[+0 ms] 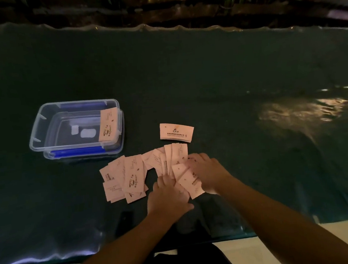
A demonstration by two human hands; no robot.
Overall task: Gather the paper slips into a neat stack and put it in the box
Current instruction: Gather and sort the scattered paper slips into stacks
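Several pale pink paper slips (131, 177) lie fanned and overlapping on the dark green table, in front of me. My left hand (167, 191) rests on the near edge of the right-hand cluster, fingers pressing on slips. My right hand (208, 170) lies over the same cluster from the right, with a slip (191, 181) under its fingers. A small neat stack of slips (176, 132) sits apart, farther back. The clear plastic box (44, 129) with blue clips stands at the left, sitting on its lid, with a stack of slips (108, 124) leaning inside its right end.
A dark phone-like object (124, 221) lies near the table's front edge, left of my left forearm. The table cover (227, 75) stretches far back and right, with a bright reflection at the right. Plants and a ledge lie beyond the far edge.
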